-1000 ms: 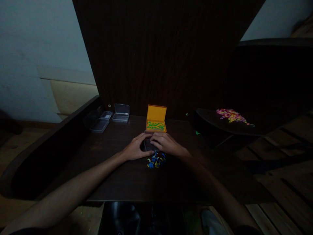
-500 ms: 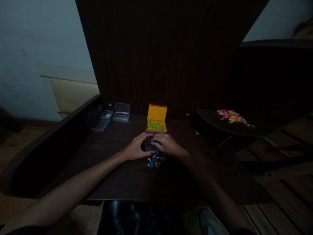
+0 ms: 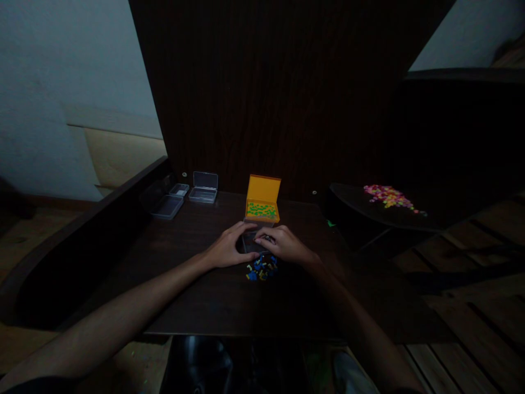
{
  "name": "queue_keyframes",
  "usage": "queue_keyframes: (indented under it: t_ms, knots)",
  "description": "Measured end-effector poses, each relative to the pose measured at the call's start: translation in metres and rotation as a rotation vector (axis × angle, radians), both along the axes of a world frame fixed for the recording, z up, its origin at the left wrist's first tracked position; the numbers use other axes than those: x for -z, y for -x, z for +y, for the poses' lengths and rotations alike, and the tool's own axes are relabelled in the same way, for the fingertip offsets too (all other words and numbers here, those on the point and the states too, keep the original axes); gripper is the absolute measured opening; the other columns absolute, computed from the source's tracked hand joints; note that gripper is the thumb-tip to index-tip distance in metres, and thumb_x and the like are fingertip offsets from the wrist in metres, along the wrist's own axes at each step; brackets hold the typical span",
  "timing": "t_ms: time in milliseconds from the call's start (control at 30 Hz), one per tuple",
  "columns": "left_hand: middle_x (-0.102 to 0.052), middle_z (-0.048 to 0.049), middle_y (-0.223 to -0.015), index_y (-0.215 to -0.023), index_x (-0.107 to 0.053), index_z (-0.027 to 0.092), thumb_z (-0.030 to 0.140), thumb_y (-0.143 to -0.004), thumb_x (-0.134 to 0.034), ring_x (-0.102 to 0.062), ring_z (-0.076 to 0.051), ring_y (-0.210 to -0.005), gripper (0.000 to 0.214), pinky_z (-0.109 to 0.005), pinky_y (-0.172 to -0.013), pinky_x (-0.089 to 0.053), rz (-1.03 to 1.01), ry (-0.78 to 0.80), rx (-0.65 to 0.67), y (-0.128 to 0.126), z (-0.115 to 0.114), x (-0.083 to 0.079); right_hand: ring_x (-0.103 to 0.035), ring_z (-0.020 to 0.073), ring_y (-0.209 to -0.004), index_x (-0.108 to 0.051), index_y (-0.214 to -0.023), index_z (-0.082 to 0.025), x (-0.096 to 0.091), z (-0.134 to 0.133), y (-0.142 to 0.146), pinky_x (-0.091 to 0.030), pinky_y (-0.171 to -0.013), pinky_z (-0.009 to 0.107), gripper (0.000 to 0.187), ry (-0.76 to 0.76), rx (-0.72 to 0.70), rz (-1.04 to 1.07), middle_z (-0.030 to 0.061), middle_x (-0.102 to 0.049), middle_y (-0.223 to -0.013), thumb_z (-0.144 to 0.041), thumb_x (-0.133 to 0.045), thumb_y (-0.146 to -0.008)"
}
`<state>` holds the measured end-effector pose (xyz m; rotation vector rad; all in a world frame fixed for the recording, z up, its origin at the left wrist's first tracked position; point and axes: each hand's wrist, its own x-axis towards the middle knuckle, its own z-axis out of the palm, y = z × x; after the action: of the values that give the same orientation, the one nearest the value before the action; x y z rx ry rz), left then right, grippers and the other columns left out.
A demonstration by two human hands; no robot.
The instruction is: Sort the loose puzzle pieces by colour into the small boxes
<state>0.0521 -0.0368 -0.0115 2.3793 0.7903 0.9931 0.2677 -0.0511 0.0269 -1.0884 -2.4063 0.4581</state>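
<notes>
My left hand (image 3: 229, 248) holds a clear plastic box (image 3: 251, 242) by its left side, thumb along the near edge and fingers at the far edge. Over the right part of that box, my right hand (image 3: 285, 244) has its fingers drawn together in a pinch. Whatever lies between those fingertips is too small and dark to name. Just in front of the box lies a pile of small blue and yellow pieces (image 3: 261, 268). Behind it stands an opened yellow box (image 3: 263, 189) with small green pieces (image 3: 262, 210) inside.
Further clear plastic boxes, one lid-up (image 3: 204, 194) and one flatter (image 3: 169, 208), sit at the back left of the dark wooden surface (image 3: 197, 306). Pink and yellow pieces (image 3: 389, 197) are heaped on a ledge at right. A raised wooden side (image 3: 82, 230) borders the left.
My right hand has shifted slightly right and its fingers have drawn together, showing more of the clear box's inside. The left hand stays in place.
</notes>
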Motion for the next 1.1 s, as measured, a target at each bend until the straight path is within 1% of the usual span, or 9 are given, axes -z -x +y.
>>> queue_keyframes:
  t_ms: [167,233,333,433,500,567,700,900,1100]
  knots:
    - [-0.061,-0.0102,-0.124,-0.130,-0.050,0.021,0.042,-0.075,-0.075,-0.059,-0.028,-0.117,0.064,-0.044,-0.101,-0.048,0.004,0.001,-0.001,-0.001,0.000,0.000,-0.069,0.0157,-0.082,-0.069,-0.099,-0.018,0.004,0.001,0.001,-0.049,-0.074,0.025,0.015,0.000,0.021,-0.026,0.0054,-0.075,-0.095,-0.016,-0.058,-0.090]
    - [-0.061,-0.0099,-0.123,-0.130,-0.049,0.021,0.042,-0.075,-0.075,-0.059,-0.027,-0.116,0.064,-0.043,-0.101,-0.048,0.006,-0.001,0.000,-0.001,0.000,0.001,-0.068,0.0162,-0.082,-0.069,-0.098,-0.018,0.003,0.002,-0.001,-0.049,-0.075,0.026,0.013,-0.002,0.015,-0.021,0.0056,-0.074,-0.095,-0.017,-0.058,-0.090]
    - [-0.060,-0.0099,-0.124,-0.131,-0.049,0.021,0.043,-0.076,-0.075,-0.059,-0.027,-0.116,0.065,-0.043,-0.101,-0.048,0.004,-0.005,0.004,0.000,0.000,0.001,-0.066,0.0167,-0.085,-0.069,-0.094,-0.018,0.000,0.002,-0.003,-0.048,-0.078,0.027,0.011,-0.049,0.008,0.005,0.0056,-0.072,-0.093,-0.019,-0.058,-0.090]
    - [-0.060,-0.0097,-0.125,-0.131,-0.049,0.022,0.044,-0.076,-0.075,-0.059,-0.027,-0.117,0.065,-0.044,-0.102,-0.047,0.000,-0.003,0.005,-0.001,0.000,0.002,-0.061,0.0155,-0.076,-0.069,-0.090,-0.018,-0.002,0.003,-0.005,-0.046,-0.072,0.026,0.010,-0.094,0.051,-0.010,0.0040,-0.067,-0.082,-0.020,-0.060,-0.089]
    - [-0.061,-0.0096,-0.125,-0.131,-0.049,0.022,0.044,-0.076,-0.075,-0.059,-0.027,-0.117,0.065,-0.044,-0.102,-0.047,-0.002,-0.001,0.010,-0.001,0.000,0.002,-0.057,0.0137,-0.067,-0.070,-0.089,-0.017,-0.002,0.003,-0.004,-0.042,-0.066,0.024,0.009,-0.079,0.084,-0.061,0.0016,-0.063,-0.073,-0.018,-0.062,-0.087]
    - [-0.061,-0.0095,-0.125,-0.132,-0.049,0.022,0.044,-0.076,-0.075,-0.059,-0.027,-0.117,0.065,-0.044,-0.102,-0.047,-0.004,-0.005,0.017,-0.001,-0.001,0.002,-0.054,0.0123,-0.063,-0.072,-0.089,-0.017,-0.001,0.003,-0.002,-0.039,-0.063,0.023,0.011,-0.048,0.103,-0.122,0.0000,-0.061,-0.069,-0.014,-0.062,-0.084]
    - [-0.060,-0.0098,-0.124,-0.131,-0.049,0.021,0.042,-0.076,-0.075,-0.059,-0.027,-0.115,0.065,-0.042,-0.101,-0.048,-0.002,-0.009,0.033,-0.002,-0.002,0.002,-0.055,0.0126,-0.064,-0.074,-0.089,-0.019,0.003,0.004,0.002,-0.038,-0.063,0.023,0.014,-0.039,0.129,-0.211,0.0005,-0.064,-0.072,-0.014,-0.062,-0.083]
    - [-0.060,-0.0096,-0.124,-0.131,-0.049,0.022,0.041,-0.074,-0.075,-0.059,-0.028,-0.116,0.066,-0.043,-0.101,-0.048,0.003,0.023,0.034,-0.002,-0.003,0.001,-0.057,0.0134,-0.064,-0.076,-0.089,-0.020,0.002,0.003,0.005,-0.038,-0.061,0.024,0.015,-0.039,0.156,-0.244,0.0009,-0.067,-0.072,-0.015,-0.064,-0.081]
    - [-0.060,-0.0092,-0.125,-0.131,-0.048,0.022,0.041,-0.075,-0.075,-0.059,-0.027,-0.117,0.065,-0.043,-0.102,-0.048,0.007,0.000,0.031,-0.003,-0.003,-0.001,-0.060,0.0136,-0.066,-0.077,-0.097,-0.021,0.003,0.004,-0.002,-0.042,-0.063,0.024,0.023,-0.073,0.107,-0.218,0.0024,-0.073,-0.078,-0.014,-0.060,-0.083]
